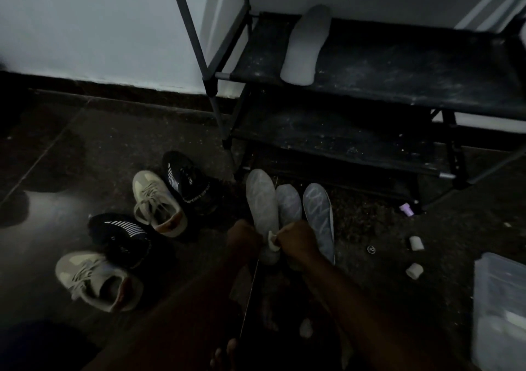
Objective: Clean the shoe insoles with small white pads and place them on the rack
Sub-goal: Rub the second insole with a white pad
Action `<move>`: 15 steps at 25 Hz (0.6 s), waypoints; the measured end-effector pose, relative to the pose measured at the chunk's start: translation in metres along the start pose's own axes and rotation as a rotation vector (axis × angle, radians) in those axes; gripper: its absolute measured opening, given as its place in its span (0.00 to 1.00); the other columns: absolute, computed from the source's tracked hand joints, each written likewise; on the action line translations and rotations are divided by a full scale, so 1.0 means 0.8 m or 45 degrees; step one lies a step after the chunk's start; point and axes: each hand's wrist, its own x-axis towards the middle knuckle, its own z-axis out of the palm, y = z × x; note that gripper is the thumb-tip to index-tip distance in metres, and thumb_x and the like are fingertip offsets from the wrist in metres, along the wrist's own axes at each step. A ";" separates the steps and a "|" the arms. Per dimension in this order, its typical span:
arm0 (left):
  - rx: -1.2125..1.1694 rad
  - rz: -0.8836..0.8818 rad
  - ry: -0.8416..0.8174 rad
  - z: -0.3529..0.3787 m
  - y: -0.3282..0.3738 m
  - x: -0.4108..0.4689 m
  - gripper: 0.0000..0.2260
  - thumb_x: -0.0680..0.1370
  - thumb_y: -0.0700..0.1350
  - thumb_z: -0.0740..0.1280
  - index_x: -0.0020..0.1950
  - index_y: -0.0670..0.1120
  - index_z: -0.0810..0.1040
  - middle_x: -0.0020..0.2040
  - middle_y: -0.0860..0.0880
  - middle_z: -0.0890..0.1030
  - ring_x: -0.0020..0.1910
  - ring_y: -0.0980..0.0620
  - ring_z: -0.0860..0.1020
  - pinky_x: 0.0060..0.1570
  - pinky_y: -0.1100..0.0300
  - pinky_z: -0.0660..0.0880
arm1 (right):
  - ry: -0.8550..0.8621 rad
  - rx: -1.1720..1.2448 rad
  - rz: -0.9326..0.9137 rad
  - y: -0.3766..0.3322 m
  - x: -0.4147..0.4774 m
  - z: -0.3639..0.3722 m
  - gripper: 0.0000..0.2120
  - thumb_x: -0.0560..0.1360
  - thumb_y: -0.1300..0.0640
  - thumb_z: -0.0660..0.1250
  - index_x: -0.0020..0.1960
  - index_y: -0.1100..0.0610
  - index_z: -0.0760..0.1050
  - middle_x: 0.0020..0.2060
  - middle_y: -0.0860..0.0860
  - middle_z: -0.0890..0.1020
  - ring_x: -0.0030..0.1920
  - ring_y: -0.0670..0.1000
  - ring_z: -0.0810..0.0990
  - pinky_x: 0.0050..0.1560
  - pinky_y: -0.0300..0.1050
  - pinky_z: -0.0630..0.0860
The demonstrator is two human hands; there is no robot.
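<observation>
left hand [244,239]: beside insole [261,199] heel; we can't tell its grip
right hand [296,242]: pinches white pad [272,239]
handling: probably light, bendy; we'd hold the heel

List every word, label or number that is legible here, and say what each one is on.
"SPORT", faint, on the collar band of the far black shoe; letters after it too blurred to read.
Pale markings on the rightmost insole: too blurred to read.
Mark on the small round thing on the floor: too small to read.
Nothing else legible.
</observation>
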 end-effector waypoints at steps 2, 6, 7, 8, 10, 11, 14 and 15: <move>-0.040 0.038 -0.077 -0.011 0.014 -0.020 0.15 0.77 0.38 0.70 0.64 0.38 0.79 0.59 0.39 0.82 0.59 0.39 0.81 0.56 0.50 0.81 | 0.012 0.024 -0.002 -0.007 -0.024 -0.021 0.11 0.76 0.60 0.68 0.55 0.63 0.83 0.50 0.58 0.84 0.50 0.56 0.81 0.46 0.40 0.72; -0.097 0.087 -0.175 -0.030 0.046 -0.067 0.08 0.73 0.39 0.74 0.51 0.44 0.80 0.52 0.41 0.83 0.55 0.42 0.83 0.56 0.49 0.82 | 0.040 0.032 -0.025 -0.018 -0.081 -0.071 0.10 0.76 0.59 0.69 0.55 0.62 0.83 0.45 0.53 0.80 0.45 0.50 0.76 0.39 0.37 0.71; -0.101 0.126 -0.184 -0.037 0.057 -0.089 0.06 0.74 0.38 0.73 0.45 0.46 0.78 0.48 0.43 0.82 0.51 0.43 0.83 0.53 0.53 0.82 | 0.047 0.045 -0.032 -0.019 -0.095 -0.085 0.09 0.76 0.59 0.70 0.54 0.60 0.83 0.45 0.53 0.80 0.44 0.50 0.77 0.39 0.37 0.72; -0.134 0.165 -0.205 -0.043 0.067 -0.109 0.10 0.75 0.37 0.72 0.40 0.48 0.75 0.44 0.45 0.79 0.47 0.45 0.81 0.49 0.58 0.82 | 0.047 0.075 -0.049 -0.021 -0.109 -0.098 0.06 0.75 0.59 0.71 0.51 0.58 0.83 0.44 0.53 0.81 0.42 0.50 0.77 0.40 0.38 0.72; -0.139 0.225 -0.214 -0.052 0.082 -0.143 0.14 0.77 0.35 0.70 0.37 0.50 0.71 0.40 0.49 0.76 0.42 0.48 0.79 0.48 0.57 0.83 | 0.071 0.109 -0.090 -0.027 -0.142 -0.123 0.00 0.74 0.59 0.72 0.45 0.55 0.81 0.41 0.52 0.81 0.41 0.50 0.78 0.38 0.39 0.73; -0.152 0.235 -0.222 -0.056 0.088 -0.156 0.14 0.77 0.35 0.70 0.38 0.50 0.71 0.39 0.49 0.76 0.40 0.49 0.79 0.48 0.56 0.83 | 0.101 0.120 -0.116 -0.030 -0.160 -0.135 0.02 0.72 0.58 0.74 0.42 0.56 0.82 0.39 0.52 0.82 0.40 0.50 0.79 0.37 0.40 0.75; -0.369 0.235 -0.275 -0.073 0.117 -0.219 0.13 0.77 0.30 0.68 0.38 0.44 0.72 0.35 0.45 0.74 0.31 0.51 0.75 0.30 0.61 0.77 | 0.230 0.208 -0.208 -0.038 -0.210 -0.168 0.11 0.63 0.57 0.77 0.41 0.64 0.85 0.37 0.56 0.86 0.40 0.53 0.86 0.44 0.53 0.82; -0.411 0.237 -0.290 -0.077 0.124 -0.236 0.12 0.77 0.30 0.68 0.38 0.44 0.72 0.35 0.44 0.74 0.30 0.51 0.74 0.30 0.61 0.74 | 0.247 0.209 -0.246 -0.042 -0.230 -0.179 0.11 0.65 0.60 0.77 0.42 0.66 0.85 0.39 0.59 0.87 0.42 0.56 0.87 0.46 0.53 0.82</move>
